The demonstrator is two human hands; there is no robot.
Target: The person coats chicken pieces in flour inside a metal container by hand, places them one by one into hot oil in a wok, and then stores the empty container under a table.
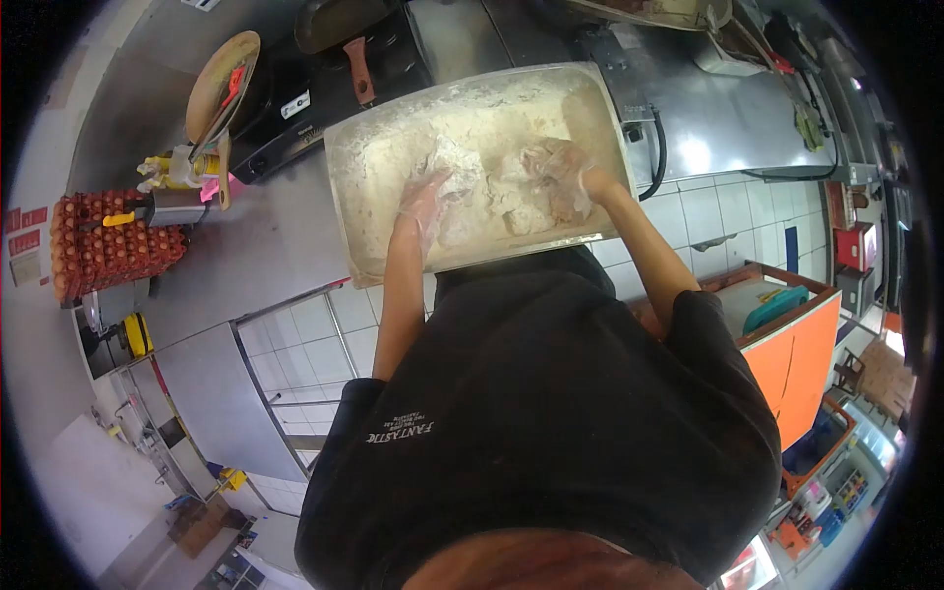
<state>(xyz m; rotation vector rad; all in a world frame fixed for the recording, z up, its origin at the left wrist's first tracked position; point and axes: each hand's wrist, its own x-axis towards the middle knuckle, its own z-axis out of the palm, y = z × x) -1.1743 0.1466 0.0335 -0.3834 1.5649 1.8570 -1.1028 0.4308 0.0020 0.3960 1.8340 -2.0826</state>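
Note:
A large rectangular tub [346,231] holds pale flour [511,118] and several flour-coated lumps, whose kind is hidden by the coating. Thin clear plastic gloves cover both of my hands. At the left of the tub, my left hand [423,202] has its fingers extended against a floury lump [457,157]. My right hand [559,165] is down in the flour on the right side, its fingers bent and partly hidden by glove and powder. Close below it lies another coated lump [531,218].
Behind the tub, a pan with a brown handle [361,74] sits by a black stove [275,147]. Stacked egg trays [108,246] stand far left, near a container of utensils [182,205]. A steel counter [728,128] and black hose [660,157] are at right, above an orange cabinet [792,369].

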